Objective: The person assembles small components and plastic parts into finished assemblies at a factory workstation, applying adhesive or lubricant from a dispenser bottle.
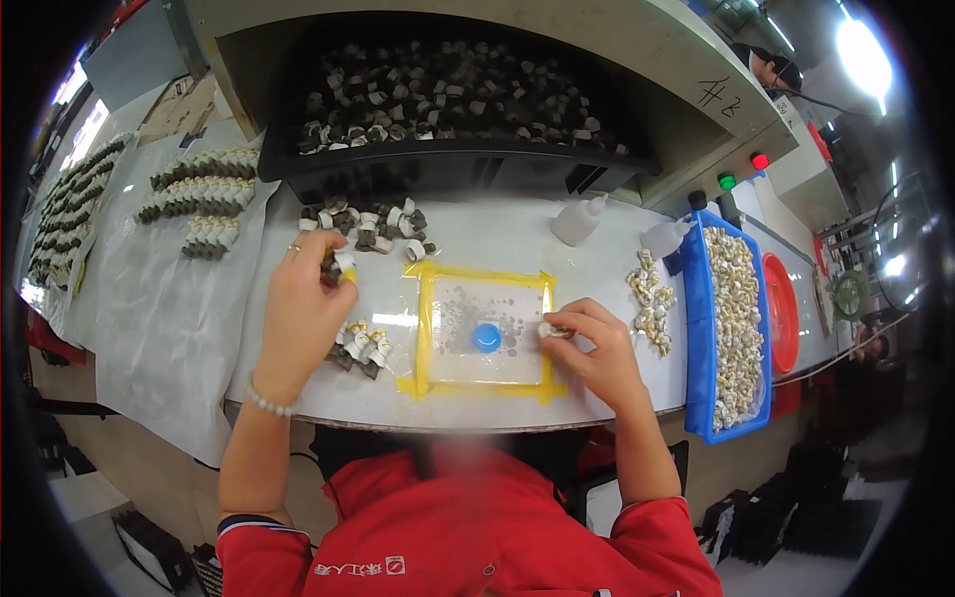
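Note:
My left hand pinches a small dark-and-white figure piece between thumb and fingertips. Loose dark-and-white pieces lie just beyond it, and a small cluster of figures with gold-marked tops stands by its wrist. My right hand is closed on a small whitish piece, partly hidden by the fingers. It is over the right edge of a yellow-taped rectangle. Inside that rectangle sits a small round blue cap, with grey spots around it. The two hands are well apart.
A black bin full of dark-and-white pieces stands at the back. Two white squeeze bottles stand right of centre. Small white-and-gold pieces lie beside a blue tray of similar ones. Rows of figures cover the left sheeting.

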The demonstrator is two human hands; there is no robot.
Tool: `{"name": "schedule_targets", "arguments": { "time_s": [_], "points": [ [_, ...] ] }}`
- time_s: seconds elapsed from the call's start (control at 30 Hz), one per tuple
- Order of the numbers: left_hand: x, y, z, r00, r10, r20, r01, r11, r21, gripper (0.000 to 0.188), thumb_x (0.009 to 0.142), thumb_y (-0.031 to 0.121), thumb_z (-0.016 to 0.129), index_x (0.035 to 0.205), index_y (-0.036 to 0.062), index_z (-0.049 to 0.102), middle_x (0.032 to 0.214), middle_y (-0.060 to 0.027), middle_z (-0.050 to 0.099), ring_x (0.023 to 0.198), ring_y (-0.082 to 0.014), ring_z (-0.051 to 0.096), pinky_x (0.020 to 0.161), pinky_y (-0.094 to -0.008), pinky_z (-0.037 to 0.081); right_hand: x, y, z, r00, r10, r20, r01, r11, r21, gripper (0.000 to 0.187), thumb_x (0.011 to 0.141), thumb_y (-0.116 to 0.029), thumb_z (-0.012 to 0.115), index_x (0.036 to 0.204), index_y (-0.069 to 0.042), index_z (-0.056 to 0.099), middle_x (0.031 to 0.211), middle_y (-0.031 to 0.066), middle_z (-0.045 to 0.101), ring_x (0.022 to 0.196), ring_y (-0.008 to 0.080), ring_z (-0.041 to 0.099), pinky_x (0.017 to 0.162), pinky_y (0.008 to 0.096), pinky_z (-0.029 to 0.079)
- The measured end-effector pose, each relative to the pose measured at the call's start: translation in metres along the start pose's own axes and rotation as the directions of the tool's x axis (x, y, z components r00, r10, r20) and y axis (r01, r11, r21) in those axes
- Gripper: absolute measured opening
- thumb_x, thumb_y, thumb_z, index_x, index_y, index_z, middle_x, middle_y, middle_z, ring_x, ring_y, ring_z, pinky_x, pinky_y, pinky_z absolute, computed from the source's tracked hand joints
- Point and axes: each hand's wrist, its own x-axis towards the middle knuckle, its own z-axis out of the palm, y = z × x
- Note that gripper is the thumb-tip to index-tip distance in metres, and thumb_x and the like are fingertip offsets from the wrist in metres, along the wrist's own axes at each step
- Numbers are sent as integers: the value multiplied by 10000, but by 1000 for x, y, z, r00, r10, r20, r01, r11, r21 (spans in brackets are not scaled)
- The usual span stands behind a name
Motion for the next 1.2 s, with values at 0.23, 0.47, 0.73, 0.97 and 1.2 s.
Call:
{"name": "schedule_targets", "arguments": {
  "time_s": [0.23, 0.47, 0.73, 0.97, 1.2],
  "points": [
    [-71, 16, 37, 943, 37, 332, 280, 455, -845, 322, 780, -130, 601, 1094, -61, 573, 1095, -54, 518, 996, -129, 544, 864, -269, 492, 25, -41, 18, 971, -121, 207, 106, 991, 84, 237, 718, -62, 741, 948, -31, 695, 865, 78, 615, 729, 214, 605, 654, 282, 494],
    [-98, 21, 62, 859, -111, 500, 512, 163, -843, 323, 794, -143, 607, 1108, -76, 575, 1097, -98, 554, 1044, -184, 582, 917, -280, 500, 31, -40, 20, 946, -178, 271, 190, 982, -21, 217, 700, -92, 733, 905, -28, 706, 825, 93, 612, 710, 261, 610, 648, 326, 503],
    [-96, 15, 76, 932, -80, 354, 363, 261, -895, 333, 800, -133, 611, 1128, -86, 575, 1111, -92, 567, 1043, -183, 586, 907, -278, 500, 32, -41, 22, 963, -139, 232, 139, 990, 20, 219, 709, -70, 733, 920, -21, 702, 828, 88, 626, 695, 231, 603, 632, 301, 493],
    [-97, 17, 76, 932, -115, 344, 362, 233, -903, 310, 793, -135, 625, 1098, -96, 586, 1111, -119, 581, 1029, -197, 602, 908, -284, 503, 20, -38, 15, 962, 85, 261, -174, 925, 339, 254, 738, -13, 746, 986, -8, 692, 895, 61, 634, 755, 115, 572, 678, 237, 465],
    [-99, 13, 77, 946, -87, 313, 325, 232, -917, 311, 787, -139, 628, 1093, -95, 592, 1115, -124, 578, 1045, -211, 597, 920, -295, 500, 8, -43, 20, 942, 65, 329, -239, 819, 522, 265, 735, -5, 749, 994, -4, 691, 910, 57, 634, 771, 113, 572, 670, 225, 454]
  ]
}}
